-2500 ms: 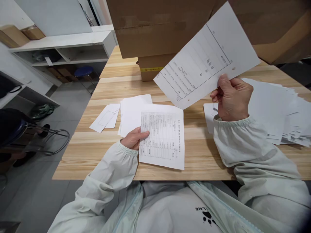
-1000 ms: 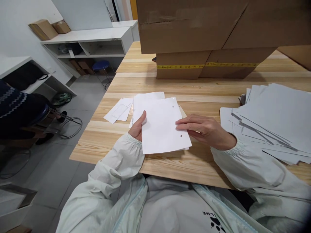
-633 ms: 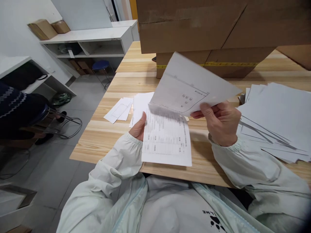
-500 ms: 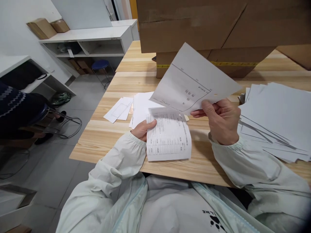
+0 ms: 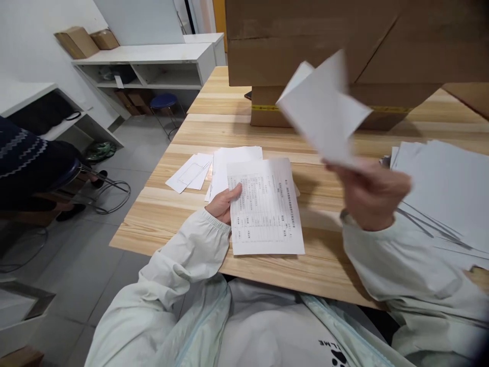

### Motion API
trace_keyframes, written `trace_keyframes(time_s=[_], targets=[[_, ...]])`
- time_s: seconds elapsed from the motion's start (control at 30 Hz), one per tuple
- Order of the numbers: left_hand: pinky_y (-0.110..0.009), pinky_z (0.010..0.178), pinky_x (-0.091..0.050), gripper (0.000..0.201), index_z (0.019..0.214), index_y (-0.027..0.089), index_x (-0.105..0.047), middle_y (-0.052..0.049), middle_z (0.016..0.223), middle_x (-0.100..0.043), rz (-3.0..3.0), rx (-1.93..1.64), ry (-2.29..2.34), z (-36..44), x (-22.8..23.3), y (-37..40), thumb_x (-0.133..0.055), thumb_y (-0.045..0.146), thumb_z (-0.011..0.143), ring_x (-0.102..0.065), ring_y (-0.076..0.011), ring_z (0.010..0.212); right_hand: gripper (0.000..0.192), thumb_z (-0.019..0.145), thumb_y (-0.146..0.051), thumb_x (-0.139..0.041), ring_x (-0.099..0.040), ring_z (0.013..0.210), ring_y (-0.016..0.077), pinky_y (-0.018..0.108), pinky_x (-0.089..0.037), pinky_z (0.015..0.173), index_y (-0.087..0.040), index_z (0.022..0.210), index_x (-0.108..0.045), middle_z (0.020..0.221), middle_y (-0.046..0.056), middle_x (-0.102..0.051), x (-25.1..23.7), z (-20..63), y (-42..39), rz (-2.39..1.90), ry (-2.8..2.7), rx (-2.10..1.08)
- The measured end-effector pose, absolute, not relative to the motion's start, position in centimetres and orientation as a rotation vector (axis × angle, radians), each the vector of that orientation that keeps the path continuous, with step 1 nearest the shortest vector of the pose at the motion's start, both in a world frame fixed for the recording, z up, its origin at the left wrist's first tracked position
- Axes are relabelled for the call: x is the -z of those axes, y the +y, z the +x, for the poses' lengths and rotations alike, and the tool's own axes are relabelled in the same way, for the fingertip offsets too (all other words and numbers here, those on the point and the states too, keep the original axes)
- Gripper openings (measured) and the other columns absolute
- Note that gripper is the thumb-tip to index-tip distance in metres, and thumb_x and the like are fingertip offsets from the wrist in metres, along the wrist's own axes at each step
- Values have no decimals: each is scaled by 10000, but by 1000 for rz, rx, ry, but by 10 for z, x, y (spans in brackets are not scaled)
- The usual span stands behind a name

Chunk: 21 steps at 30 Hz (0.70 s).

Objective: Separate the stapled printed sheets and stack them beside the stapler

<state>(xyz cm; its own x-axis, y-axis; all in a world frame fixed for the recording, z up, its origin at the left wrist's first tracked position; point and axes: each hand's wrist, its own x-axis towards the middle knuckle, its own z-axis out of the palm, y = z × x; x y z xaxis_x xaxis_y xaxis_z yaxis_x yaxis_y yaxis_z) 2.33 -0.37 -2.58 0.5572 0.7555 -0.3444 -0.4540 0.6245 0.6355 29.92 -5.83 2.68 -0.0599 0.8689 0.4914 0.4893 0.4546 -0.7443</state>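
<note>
The L hand (image 5: pixel 221 205) has a printed sheet (image 5: pixel 267 209) by its left edge, thumb flat on top; its other fingers go under the paper & I can't see them, but it looks like a snug pinch. The sheet's long side runs from near the person's tummy out toward the boxes (image 5: pixel 260 61), far end leaning a bit left. The words are turned sideways, w/ a title-like line along the right edge. It's thin, smooth white paper, pretty flat, w/ a grid & tiny dark print.

The R hand (image 5: pixel 374 191) is up to the right & blurry. Its fingers are curled in tight on the near end of a bent sheet (image 5: pixel 321 112), which pokes up & away from them, leaning left, in front of the boxes. B/c it's bent & blurry, its long way is hard to say. Pointy corners, plain white.

Just past the L fingers is a white stack (image 5: pixel 240 154); left of that, long thin slips (image 5: pixel 187 174), one w/ a box shape drawn on. By the R wrist: a big messy pile (image 5: pixel 451 188) of loose white paper. Stack, slips & pile lie on the bench (image 5: pixel 160 219), pale stripy wood. Boxes = brown cardboard, yellow tape (image 5: pixel 265 107) on the lower ones.
</note>
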Motion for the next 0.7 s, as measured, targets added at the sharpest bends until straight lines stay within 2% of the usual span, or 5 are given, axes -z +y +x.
trace_keyframes(time_s=[0.23, 0.37, 0.5, 0.57, 0.7], targets=[[-407, 1110, -434, 539, 1386, 93, -513, -125, 1114, -743, 365, -804, 740, 21, -1, -2, -303, 425, 1018, -668, -241, 1141, 287, 877, -289, -663, -691, 1084, 217, 351, -603, 915, -318, 1161, -690, 1137, 30, -724, -10, 268, -62, -963, -1983, -336], [-421, 1093, -447, 623, 1404, 99, -498, -147, 1172, -718, 339, -806, 724, 18, -2, 1, -299, 524, 994, -671, -257, 1132, 383, 908, -61, -519, -701, 1056, 178, 310, -596, 898, -273, 1181, -686, 1160, 59, -719, -3, 268, -63, -794, -2122, -224], [-455, 1105, -432, 702, 1408, 136, -501, -149, 1280, -665, 378, -914, 577, 16, 5, 3, -338, 635, 942, -634, -284, 1192, 416, 899, -30, -499, -697, 1062, 184, 335, -593, 906, -254, 1201, -675, 1180, 74, -710, 2, 266, -62, -741, -2206, -187], [-460, 1113, -426, 643, 1397, 144, -510, -143, 1284, -664, 399, -939, 573, 15, 7, 3, -397, 590, 947, -625, -283, 1207, 428, 893, -31, -510, -687, 1082, 189, 359, -577, 944, -264, 1216, -668, 1189, 65, -708, 3, 263, -63, -722, -2245, -168], [-437, 1123, -425, 453, 1343, 136, -546, -125, 1210, -706, 502, -982, 669, 12, 9, 0, -585, 269, 913, -649, -256, 1174, 420, 906, -127, -564, -603, 1229, 215, 409, -517, 1037, -331, 1265, -638, 1372, 40, -598, 5, 259, -69, -875, -2057, -314]])
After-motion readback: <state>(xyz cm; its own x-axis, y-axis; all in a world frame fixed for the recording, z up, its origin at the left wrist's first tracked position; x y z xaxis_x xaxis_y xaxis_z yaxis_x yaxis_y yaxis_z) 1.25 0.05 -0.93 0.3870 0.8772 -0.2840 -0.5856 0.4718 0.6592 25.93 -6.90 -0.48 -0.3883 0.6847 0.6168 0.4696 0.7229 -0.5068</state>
